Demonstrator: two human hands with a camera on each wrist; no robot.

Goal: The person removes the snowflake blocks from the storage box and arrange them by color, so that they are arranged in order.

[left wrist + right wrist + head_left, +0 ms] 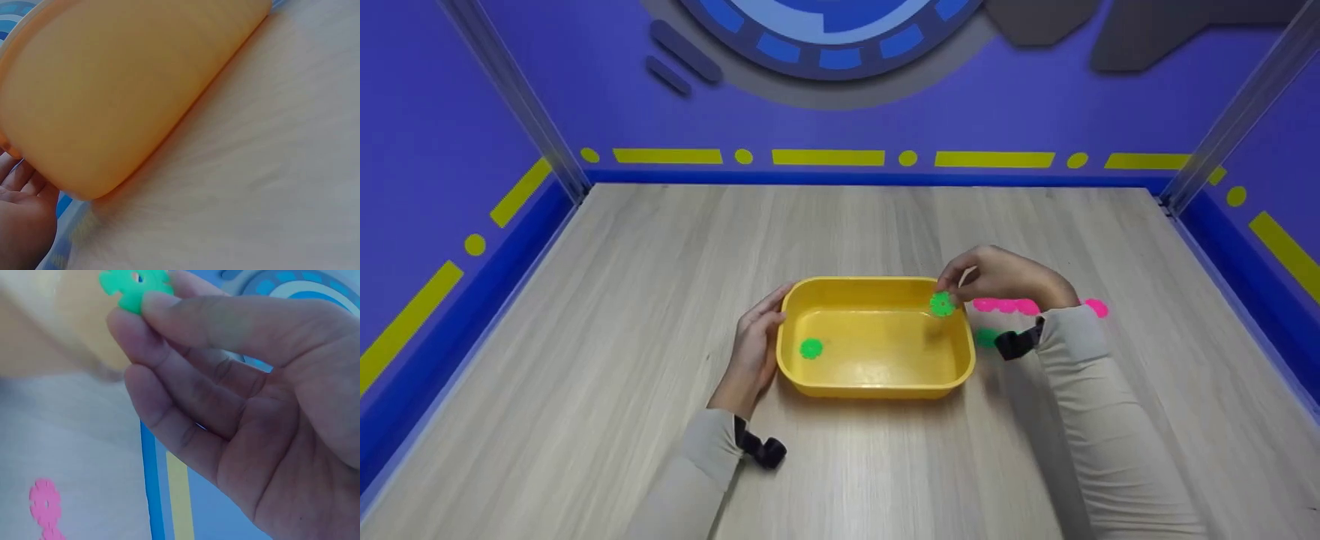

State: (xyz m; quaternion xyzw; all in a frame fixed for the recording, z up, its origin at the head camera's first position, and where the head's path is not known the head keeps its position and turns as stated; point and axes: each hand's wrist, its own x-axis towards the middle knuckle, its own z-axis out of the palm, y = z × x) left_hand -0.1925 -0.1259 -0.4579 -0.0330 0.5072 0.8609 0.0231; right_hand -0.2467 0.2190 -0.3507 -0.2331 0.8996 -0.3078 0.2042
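Note:
In the head view, a yellow plastic basin (877, 391) sits on the table with one green snowflake-shaped disc (811, 349) on its floor. My left hand (751, 349) rests against the basin's left side, its fingers laid along the outer wall; the left wrist view shows the palm (28, 225) beside the wall. Over the basin's right rim, my right hand (997, 274) pinches another green snowflake disc (941, 304) between thumb and fingers. That notched disc (129, 289) shows close up in the right wrist view, its edge cut off by the frame.
Right of the basin lie several pink discs (1006, 306) in a row, partly behind my right hand. Another pink disc (1097, 307) lies beyond the wrist, and green pieces (987, 337) lie beneath it. Blue panels (840, 127) wall the wooden table (675, 247).

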